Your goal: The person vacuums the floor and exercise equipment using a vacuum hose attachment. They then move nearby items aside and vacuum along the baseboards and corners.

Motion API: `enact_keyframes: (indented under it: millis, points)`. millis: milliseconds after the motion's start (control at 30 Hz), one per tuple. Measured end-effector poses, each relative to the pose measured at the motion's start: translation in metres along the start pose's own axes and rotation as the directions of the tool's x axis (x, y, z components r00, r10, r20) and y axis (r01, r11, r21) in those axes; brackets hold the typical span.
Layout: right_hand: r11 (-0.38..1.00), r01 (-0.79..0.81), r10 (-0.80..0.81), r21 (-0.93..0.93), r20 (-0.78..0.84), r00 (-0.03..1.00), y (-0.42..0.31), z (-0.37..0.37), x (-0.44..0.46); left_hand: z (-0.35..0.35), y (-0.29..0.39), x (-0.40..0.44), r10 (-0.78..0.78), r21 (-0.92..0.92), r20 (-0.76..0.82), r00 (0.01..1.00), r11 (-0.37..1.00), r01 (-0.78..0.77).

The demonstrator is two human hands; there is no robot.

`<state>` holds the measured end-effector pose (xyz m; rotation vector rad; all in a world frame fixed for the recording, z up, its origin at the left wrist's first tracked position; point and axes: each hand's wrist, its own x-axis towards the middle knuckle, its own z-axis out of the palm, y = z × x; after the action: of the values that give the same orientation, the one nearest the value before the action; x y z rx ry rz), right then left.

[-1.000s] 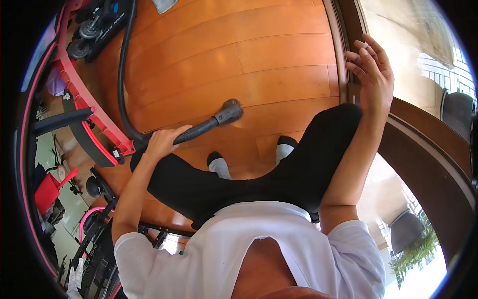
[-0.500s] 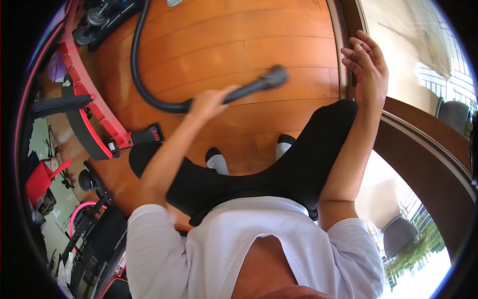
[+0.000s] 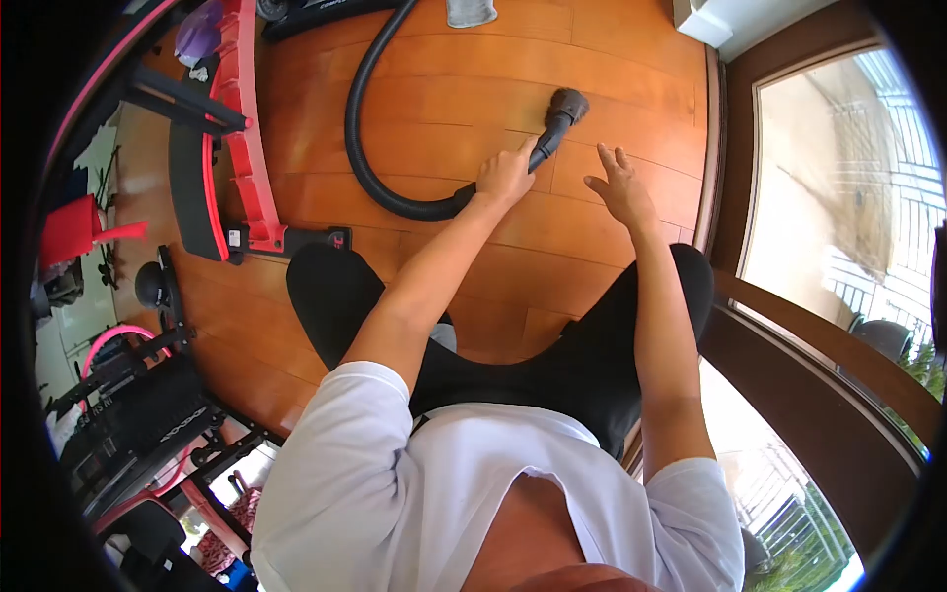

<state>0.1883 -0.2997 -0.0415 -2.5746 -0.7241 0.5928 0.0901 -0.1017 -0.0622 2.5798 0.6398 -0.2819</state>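
My left hand is wrapped round the handle end of a black vacuum cleaner hose. Beyond the fist, the black tube slants up to the right and ends in a round brush head with dark bristles. From the other side of my hand, the hose loops left and away to the top of the view. My right hand hovers over the floor to the right of the brush head, fingers spread, holding nothing.
Wooden floor lies ahead. On the left stand a red and black exercise frame and a black machine. A grey cloth lies at the top. A brown-framed glass door borders the right.
My left hand has moved right and forward with the hose, and the brush head now points away from me. My right hand has left the door frame and come in toward the brush.
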Motion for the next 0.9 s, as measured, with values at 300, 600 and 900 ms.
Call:
enact_keyframes:
  millis: [300,600,900]
  points:
    - [0.978,-0.021,0.058,-0.208,0.175,0.983,0.018,0.046,0.048,-0.096,-0.195,-0.035,-0.409,0.012,-0.181,0.894,0.908,0.418]
    - [0.956,0.137,0.002,-0.259,0.473,0.881,-0.11,-0.088,0.032,-0.101,-0.231,-0.008,-0.523,-0.277,-0.164,0.837,0.838,0.47]
    - [0.958,0.274,-0.256,-0.09,0.168,0.952,-0.266,-0.162,0.023,-0.115,-0.209,-0.026,-0.317,-0.257,-0.076,0.946,0.922,0.288]
